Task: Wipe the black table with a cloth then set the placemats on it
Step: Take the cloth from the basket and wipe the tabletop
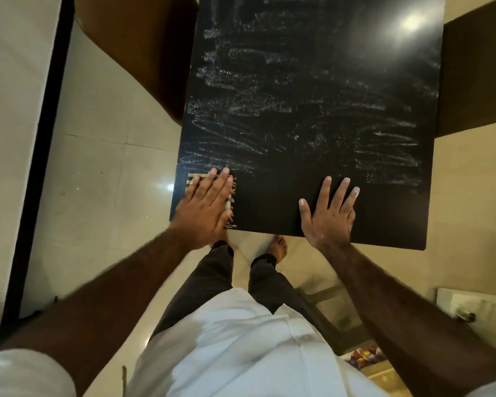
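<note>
The black table (312,110) stretches away from me, its top covered in whitish wet streaks. At its near left corner lies a small striped cloth with fringed edges (194,178), mostly hidden under my left hand (206,207), which presses flat on it with straight fingers. My right hand (330,213) rests flat on the bare table top near the front edge, fingers spread. No placemats are in view.
Brown chairs stand at the table's far left (143,53) and right (476,75). Pale floor tiles (103,181) surround the table. A white wall with a dark strip (40,156) runs along the left. A glass-topped stand (335,313) and a white unit (476,313) sit at the lower right.
</note>
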### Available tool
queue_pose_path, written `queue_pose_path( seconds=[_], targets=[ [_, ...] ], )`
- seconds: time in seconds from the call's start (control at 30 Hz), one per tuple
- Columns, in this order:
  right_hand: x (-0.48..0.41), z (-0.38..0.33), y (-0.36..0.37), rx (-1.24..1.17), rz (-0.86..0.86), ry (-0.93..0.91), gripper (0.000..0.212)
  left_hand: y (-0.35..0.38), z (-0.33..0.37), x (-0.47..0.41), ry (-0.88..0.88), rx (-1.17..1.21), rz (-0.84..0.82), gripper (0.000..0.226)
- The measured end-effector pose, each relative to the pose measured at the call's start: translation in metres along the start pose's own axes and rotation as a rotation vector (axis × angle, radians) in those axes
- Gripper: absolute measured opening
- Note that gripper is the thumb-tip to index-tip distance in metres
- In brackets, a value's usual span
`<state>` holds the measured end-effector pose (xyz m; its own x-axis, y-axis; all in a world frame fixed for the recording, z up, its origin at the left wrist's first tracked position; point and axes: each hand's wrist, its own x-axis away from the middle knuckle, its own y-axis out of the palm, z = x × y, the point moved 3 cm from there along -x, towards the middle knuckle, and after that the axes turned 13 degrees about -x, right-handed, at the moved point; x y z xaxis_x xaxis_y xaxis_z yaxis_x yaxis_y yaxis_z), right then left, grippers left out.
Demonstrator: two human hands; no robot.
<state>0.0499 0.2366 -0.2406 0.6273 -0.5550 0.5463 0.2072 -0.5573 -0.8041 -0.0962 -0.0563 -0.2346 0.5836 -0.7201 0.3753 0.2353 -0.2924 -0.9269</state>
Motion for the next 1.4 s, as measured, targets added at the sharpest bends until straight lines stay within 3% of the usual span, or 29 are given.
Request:
queue_pose_path(
  seconds=[0.17,0.43,0.6,0.83,1.07,1.27,1.4],
  targets=[
    [0.003,-0.01,0.004,-0.027,0.012,0.045,0.095,-0.025,-0.002,-0.053,-0.024,0.035,0.052,0.079],
    [0.009,-0.025,0.015,-0.051,0.01,0.099,0.098,-0.005,0.006,-0.019,0.225,-0.061,0.047,0.078],
    [0.01,-0.028,0.015,-0.053,0.013,0.102,0.098,0.001,-0.047,-0.001,0.111,-0.077,0.033,0.077],
    [0.011,-0.03,0.014,-0.051,0.025,0.107,0.098,-0.027,-0.059,-0.07,-0.054,0.016,0.057,0.079],
    [0.011,-0.031,0.015,-0.033,0.026,0.113,0.098,-0.007,0.002,-0.028,0.198,-0.055,0.029,0.079],
    [0.012,-0.031,0.013,-0.026,0.031,0.127,0.097,0.005,-0.041,-0.007,0.02,-0.032,0.01,0.078],
    [0.011,-0.031,0.012,-0.02,0.031,0.128,0.098,-0.01,-0.022,-0.041,-0.072,0.02,0.051,0.081]
  ],
)
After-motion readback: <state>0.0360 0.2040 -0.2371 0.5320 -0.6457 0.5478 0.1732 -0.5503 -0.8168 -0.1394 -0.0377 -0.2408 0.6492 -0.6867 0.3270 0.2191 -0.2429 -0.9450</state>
